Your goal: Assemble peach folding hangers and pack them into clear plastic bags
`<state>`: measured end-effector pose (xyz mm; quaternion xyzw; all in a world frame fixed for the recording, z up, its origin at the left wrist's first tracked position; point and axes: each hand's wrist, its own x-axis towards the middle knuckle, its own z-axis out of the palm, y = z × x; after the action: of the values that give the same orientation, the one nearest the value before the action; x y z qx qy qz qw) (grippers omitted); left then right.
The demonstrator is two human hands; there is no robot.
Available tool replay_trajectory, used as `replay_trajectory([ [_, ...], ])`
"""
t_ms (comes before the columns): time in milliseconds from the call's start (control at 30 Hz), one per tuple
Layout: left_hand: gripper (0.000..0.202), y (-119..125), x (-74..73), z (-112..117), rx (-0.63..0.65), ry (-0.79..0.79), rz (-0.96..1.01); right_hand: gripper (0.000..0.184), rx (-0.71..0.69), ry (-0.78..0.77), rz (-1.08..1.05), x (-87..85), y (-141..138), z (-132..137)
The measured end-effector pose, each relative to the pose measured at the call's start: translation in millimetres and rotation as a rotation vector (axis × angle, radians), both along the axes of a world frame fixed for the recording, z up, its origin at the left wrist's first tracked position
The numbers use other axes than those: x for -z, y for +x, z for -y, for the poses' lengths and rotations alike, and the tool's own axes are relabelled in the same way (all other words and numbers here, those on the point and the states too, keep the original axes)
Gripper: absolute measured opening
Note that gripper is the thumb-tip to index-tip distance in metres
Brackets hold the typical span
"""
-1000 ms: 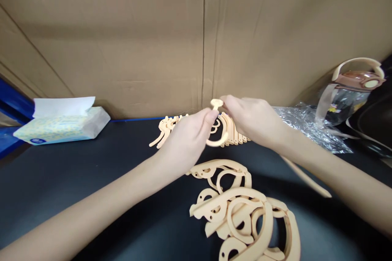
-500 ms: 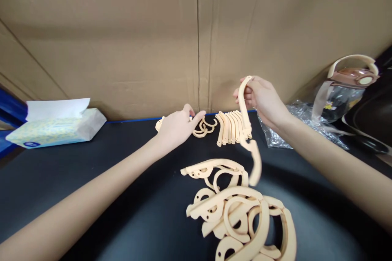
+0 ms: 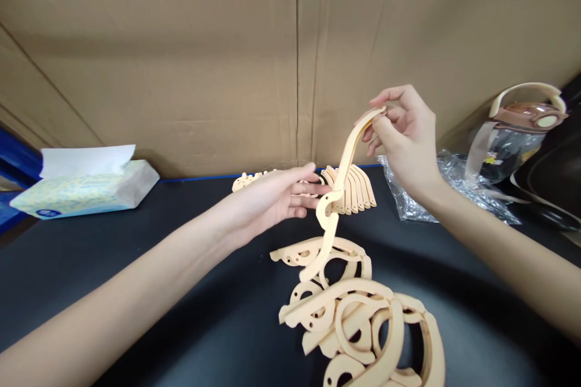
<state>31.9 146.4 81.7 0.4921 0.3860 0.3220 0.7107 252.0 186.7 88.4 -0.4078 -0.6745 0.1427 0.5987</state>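
My right hand (image 3: 402, 139) pinches the top end of a long curved beige strip (image 3: 338, 187), which hangs down over the black table (image 3: 136, 290). My left hand (image 3: 276, 196) is open, fingers stretched toward the strip's middle bend, just short of touching it. Below lies a pile of beige curved cut-out pieces (image 3: 358, 320). Behind the hands, a row of separated beige strips (image 3: 358, 187) and some small hook-shaped pieces (image 3: 247, 180) lie near the cardboard wall.
A cardboard wall (image 3: 227, 60) closes the back. A tissue pack (image 3: 86, 187) lies at the far left. At the right are a crumpled clear plastic bag (image 3: 449, 184) and a bottle with a brown lid (image 3: 517, 127).
My right hand has lifted the strip higher and tilted it. My left hand left the small pieces at the back and came forward, open, toward the hanging strip.
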Motion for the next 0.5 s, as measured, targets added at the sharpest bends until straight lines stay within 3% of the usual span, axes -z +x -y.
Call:
replay_trajectory([
  [133, 0.023, 8, -3.3, 17, 0.147, 0.016, -0.022, 0.023, 0.001, 0.058, -0.033, -2.3, -5, 6],
  [200, 0.021, 12, -3.8, 23, 0.115, 0.044, -0.030, 0.023, 0.007, 0.056, -0.029, -3.1, -4, 6],
  [300, 0.026, 11, -1.6, 22, -0.042, 0.095, -0.012, 0.022, 0.026, 0.028, 0.036, -4.7, 2, 1],
  [367, 0.031, 8, 1.7, 14, -0.171, 0.130, 0.011, 0.025, 0.046, 0.000, 0.218, -5.2, 8, -4],
  [500, 0.022, -4, 10.2, -6, -0.312, 0.145, 0.009, 0.024, 0.063, -0.007, 0.842, -0.2, 10, -5],
])
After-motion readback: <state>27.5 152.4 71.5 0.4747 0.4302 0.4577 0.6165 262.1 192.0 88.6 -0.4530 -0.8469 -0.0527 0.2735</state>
